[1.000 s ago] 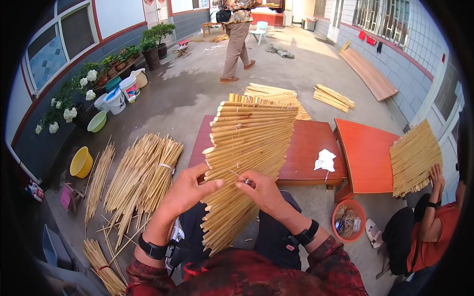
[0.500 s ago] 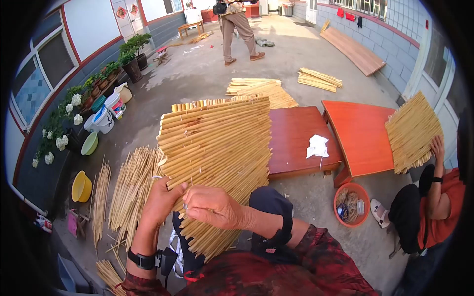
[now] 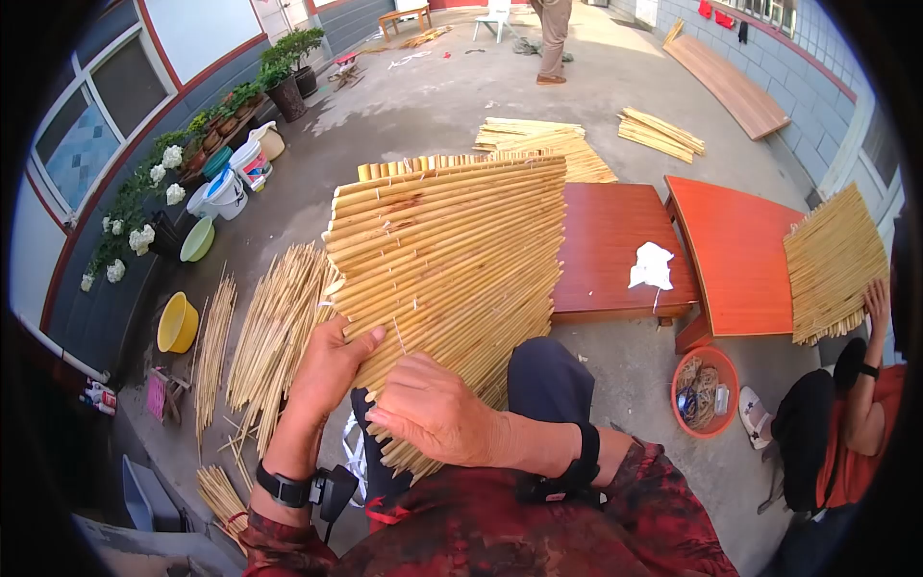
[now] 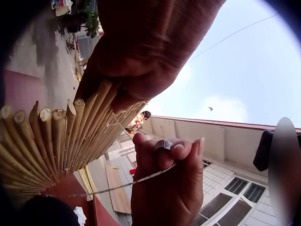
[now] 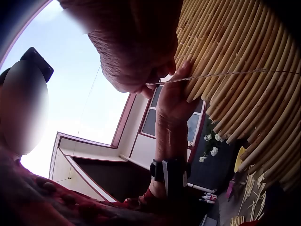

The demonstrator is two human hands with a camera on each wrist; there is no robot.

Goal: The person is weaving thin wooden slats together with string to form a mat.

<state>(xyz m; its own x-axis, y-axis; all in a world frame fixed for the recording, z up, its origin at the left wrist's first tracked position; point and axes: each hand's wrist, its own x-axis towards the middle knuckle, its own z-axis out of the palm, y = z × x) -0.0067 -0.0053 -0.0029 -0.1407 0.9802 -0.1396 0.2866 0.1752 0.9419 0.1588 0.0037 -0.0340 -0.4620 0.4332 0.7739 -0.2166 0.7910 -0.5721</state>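
Observation:
A mat of straight yellow stalks [image 3: 452, 260], bound with thin ties, stands tilted in front of me over my lap. My left hand [image 3: 336, 365] grips its left edge, thumb on the near face and fingers behind. Close beside that thumb, my right hand [image 3: 433, 409] is curled tight, its back toward the head camera. In the right wrist view a thin twisted string [image 5: 225, 74] crosses the stalks and enters the right hand's fingers. The left wrist view shows a silvery ring [image 4: 163, 145] on a right-hand finger, with the string passing below it.
Loose stalks [image 3: 279, 337] lie on the ground at left. A dark red table [image 3: 615, 245] with white paper [image 3: 652, 266] stands beyond the mat, beside an orange-red table [image 3: 735, 260]. An orange basin [image 3: 705, 392] holds string. Another person [image 3: 860, 413] at right holds a similar mat [image 3: 838, 264].
My right hand, which pinched a thin strand at the mat's face, has turned over, curled up and moved left toward my left hand. The mat has turned to show more of its face.

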